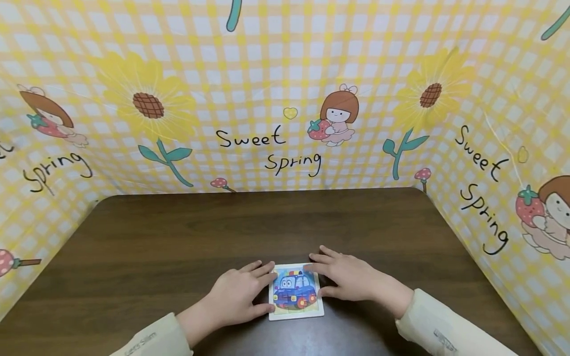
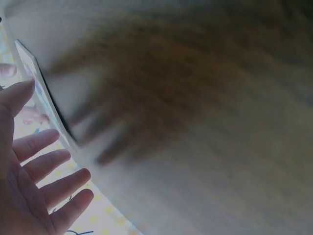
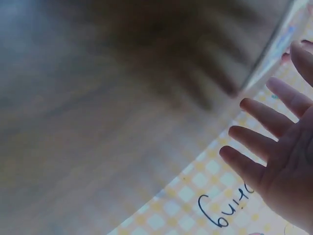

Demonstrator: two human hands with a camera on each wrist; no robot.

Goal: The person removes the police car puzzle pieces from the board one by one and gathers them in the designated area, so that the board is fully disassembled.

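A small square picture puzzle (image 1: 295,292) with a white border lies flat on the table, showing a blue cartoon car with eyes and red wheels. At its left edge is my left hand (image 1: 237,295), thumb by the lower left corner and fingertips at the upper left. From the other side my right hand (image 1: 349,278) reaches its right edge, index fingertip over the top right corner. The left wrist view has the left hand (image 2: 41,171) with spread, fairly straight fingers beside the puzzle's rim (image 2: 51,107). Similarly extended are the right hand's fingers (image 3: 259,117) in the right wrist view.
The dark brown wooden table (image 1: 222,222) has rounded far corners. A yellow checked cloth (image 1: 249,74) with flowers, cartoon figures and "Sweet Spring" lettering rises behind it and along both sides. Hand-shaped dark reflections (image 2: 146,88) show on the glossy tabletop in the wrist views.
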